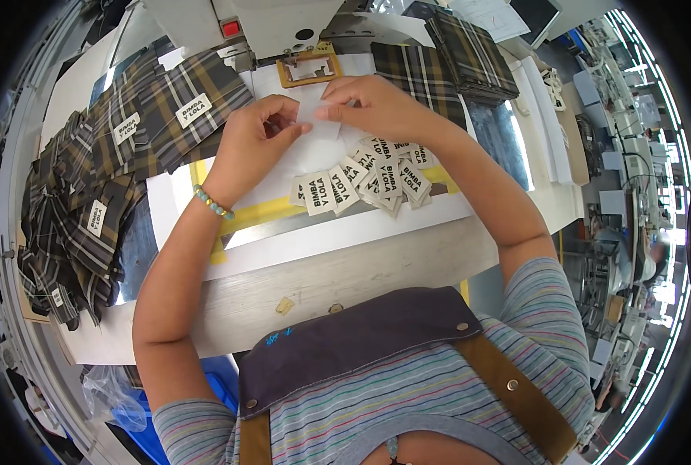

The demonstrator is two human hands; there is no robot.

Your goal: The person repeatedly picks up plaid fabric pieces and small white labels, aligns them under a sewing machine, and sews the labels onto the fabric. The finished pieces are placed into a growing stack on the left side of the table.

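Note:
A small, thin whitish piece (328,130) is stretched between my two hands, in front of the sewing machine's head. My left hand (256,139), with a beaded bracelet at the wrist, has its fingers curled and its thumb and fingertips at the piece's left edge. My right hand (373,106) pinches the piece from the other side with thumb and forefinger. Just beyond the hands sits a brass-coloured clamp frame (309,71) with a rectangular opening. Below my right hand lies a loose heap of cream labels (361,182) with dark print.
Plaid fabric pieces (194,89) with labels on them spread over the left side, some crumpled in a pile (74,240). A folded plaid stack (473,58) stands at the back right, beside another plaid piece (419,74). The machine (272,27) blocks the far middle.

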